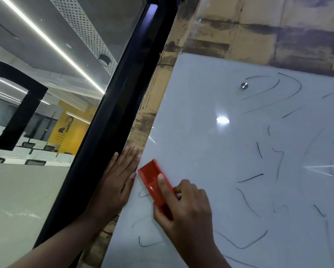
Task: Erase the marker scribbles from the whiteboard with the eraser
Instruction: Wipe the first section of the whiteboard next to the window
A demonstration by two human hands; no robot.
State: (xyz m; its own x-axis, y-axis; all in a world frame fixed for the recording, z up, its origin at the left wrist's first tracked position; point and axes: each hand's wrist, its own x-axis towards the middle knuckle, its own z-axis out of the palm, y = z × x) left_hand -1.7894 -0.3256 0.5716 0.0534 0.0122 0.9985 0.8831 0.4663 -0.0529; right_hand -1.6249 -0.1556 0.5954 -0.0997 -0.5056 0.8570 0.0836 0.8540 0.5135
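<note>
My right hand grips the red eraser, index finger laid along its back, pressing it flat on the whiteboard just inside the board's left edge. My left hand lies open, fingers straight, flat across that edge and the black door frame beside it. Left of the eraser I have almost no board; to the right it runs wide, crossed by black marker scribbles. A round metal mount sits near the top.
</note>
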